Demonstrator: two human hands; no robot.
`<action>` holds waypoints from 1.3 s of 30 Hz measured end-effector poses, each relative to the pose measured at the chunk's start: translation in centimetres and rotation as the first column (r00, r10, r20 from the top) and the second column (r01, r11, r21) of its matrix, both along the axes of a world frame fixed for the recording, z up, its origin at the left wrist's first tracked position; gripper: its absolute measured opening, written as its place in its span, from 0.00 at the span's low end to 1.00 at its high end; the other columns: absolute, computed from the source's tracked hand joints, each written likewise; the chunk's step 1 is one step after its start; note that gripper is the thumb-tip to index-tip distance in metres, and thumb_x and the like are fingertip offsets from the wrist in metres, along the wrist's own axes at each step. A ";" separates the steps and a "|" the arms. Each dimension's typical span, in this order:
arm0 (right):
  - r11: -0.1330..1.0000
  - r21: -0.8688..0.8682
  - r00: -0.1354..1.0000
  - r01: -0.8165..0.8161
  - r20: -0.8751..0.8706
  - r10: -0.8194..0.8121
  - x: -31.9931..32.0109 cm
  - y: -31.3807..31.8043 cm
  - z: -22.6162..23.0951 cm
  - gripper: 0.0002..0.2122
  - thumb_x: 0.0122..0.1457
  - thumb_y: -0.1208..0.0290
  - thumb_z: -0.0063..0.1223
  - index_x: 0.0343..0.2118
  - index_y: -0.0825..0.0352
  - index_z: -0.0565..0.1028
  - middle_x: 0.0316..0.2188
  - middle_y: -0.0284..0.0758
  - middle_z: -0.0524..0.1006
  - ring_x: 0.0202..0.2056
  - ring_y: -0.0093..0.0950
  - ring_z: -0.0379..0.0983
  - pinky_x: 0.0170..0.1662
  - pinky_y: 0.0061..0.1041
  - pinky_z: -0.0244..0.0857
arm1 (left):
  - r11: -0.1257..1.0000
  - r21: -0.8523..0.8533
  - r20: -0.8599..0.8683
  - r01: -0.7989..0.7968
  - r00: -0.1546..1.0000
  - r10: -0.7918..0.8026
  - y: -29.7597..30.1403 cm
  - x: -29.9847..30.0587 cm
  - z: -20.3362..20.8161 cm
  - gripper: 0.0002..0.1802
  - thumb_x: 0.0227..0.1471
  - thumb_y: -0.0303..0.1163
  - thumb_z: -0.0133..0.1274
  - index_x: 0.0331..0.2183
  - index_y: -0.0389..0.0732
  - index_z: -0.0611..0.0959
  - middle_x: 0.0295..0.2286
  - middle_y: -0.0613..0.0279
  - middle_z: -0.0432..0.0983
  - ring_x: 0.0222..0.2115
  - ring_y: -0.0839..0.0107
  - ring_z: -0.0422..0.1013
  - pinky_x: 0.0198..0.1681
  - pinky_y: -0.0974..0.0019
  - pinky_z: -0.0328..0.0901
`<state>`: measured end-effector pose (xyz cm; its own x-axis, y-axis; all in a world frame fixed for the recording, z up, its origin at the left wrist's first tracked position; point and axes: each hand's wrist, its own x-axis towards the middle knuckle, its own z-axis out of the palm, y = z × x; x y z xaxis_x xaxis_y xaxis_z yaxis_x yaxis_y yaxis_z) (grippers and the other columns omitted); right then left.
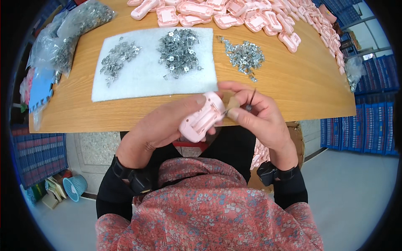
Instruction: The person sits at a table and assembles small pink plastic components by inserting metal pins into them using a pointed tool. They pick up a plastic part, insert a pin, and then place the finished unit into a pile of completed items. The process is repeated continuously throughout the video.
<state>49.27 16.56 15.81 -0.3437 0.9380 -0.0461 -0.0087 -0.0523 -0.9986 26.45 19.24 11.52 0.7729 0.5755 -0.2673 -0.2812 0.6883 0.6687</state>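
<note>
Blue storage racks (pixel 362 129) flank the wooden tabletop (pixel 297 79) I look down on. The pink shell (pixel 203 117) is at its near edge, hollow face up; the left hand (pixel 165 117) has its grip wrapped around it, I judge to steady it and leave the recess reachable. The right hand (pixel 264 115) pinches at the shell's far end, a thin dark tool (pixel 253 97) tucked among its fingers, presumably to keep it handy; I cannot tell what its fingertips pinch. The white foam pad (pixel 146 85) probably stops small metal pieces from scattering, within easy reach. Counting, I get one held shell, one tool, one pad and three piles of metal pieces: two on the pad, a third (pixel 246 55) on bare wood. The loose shells (pixel 194 9) behind are too many to count.
</note>
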 end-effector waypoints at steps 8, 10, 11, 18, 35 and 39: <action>0.976 0.176 0.971 0.129 0.177 -0.160 -1.3 -0.3 -1.9 0.02 0.60 0.81 0.53 0.34 0.71 0.75 0.53 0.43 0.70 0.47 0.23 0.71 0.48 0.23 0.67 | 0.982 0.010 0.064 -0.191 0.980 0.190 -0.7 1.3 0.1 0.25 0.68 0.43 0.32 0.60 0.41 0.63 0.39 0.57 0.75 0.31 0.69 0.75 0.33 0.67 0.72; 0.968 0.188 0.958 0.165 0.202 -0.202 -1.7 -0.5 -2.0 0.02 0.59 0.82 0.53 0.35 0.72 0.74 0.51 0.42 0.71 0.42 0.21 0.73 0.45 0.21 0.69 | 0.979 0.023 0.061 -0.204 0.977 0.203 -0.8 1.4 0.2 0.25 0.68 0.43 0.31 0.60 0.42 0.61 0.38 0.56 0.75 0.31 0.69 0.75 0.33 0.67 0.72; 0.952 0.237 0.948 0.191 0.208 -0.242 -2.0 -0.5 -2.3 0.03 0.58 0.81 0.54 0.35 0.72 0.74 0.49 0.41 0.73 0.40 0.20 0.73 0.42 0.20 0.69 | 0.978 0.031 0.060 -0.205 0.977 0.203 -0.8 1.5 0.2 0.25 0.68 0.42 0.31 0.60 0.42 0.61 0.38 0.56 0.75 0.31 0.69 0.75 0.33 0.67 0.72; 0.870 0.434 0.869 0.233 0.308 -0.386 -2.7 -0.5 -3.1 0.06 0.54 0.81 0.57 0.33 0.70 0.72 0.42 0.40 0.78 0.33 0.23 0.77 0.34 0.21 0.70 | 0.973 0.045 0.026 -0.228 0.974 0.227 -1.0 1.8 0.3 0.25 0.68 0.43 0.30 0.61 0.43 0.60 0.37 0.56 0.75 0.29 0.67 0.75 0.31 0.65 0.72; 0.828 0.472 0.791 0.301 0.362 -0.494 -1.6 -0.3 -4.0 0.07 0.57 0.78 0.59 0.37 0.71 0.75 0.27 0.37 0.77 0.28 0.24 0.77 0.30 0.22 0.69 | 0.976 0.030 -0.027 -0.214 0.976 0.215 -0.7 2.2 -0.1 0.26 0.68 0.44 0.30 0.61 0.42 0.59 0.36 0.54 0.75 0.30 0.66 0.76 0.32 0.64 0.73; 0.953 0.005 0.933 0.302 0.203 -0.297 -2.7 -0.4 -2.3 0.07 0.60 0.76 0.56 0.39 0.71 0.73 0.28 0.28 0.75 0.29 0.13 0.72 0.32 0.16 0.68 | 0.975 0.099 -0.031 -0.201 0.978 0.205 -0.6 2.2 -0.4 0.27 0.68 0.44 0.29 0.62 0.42 0.58 0.35 0.51 0.76 0.31 0.65 0.76 0.33 0.64 0.73</action>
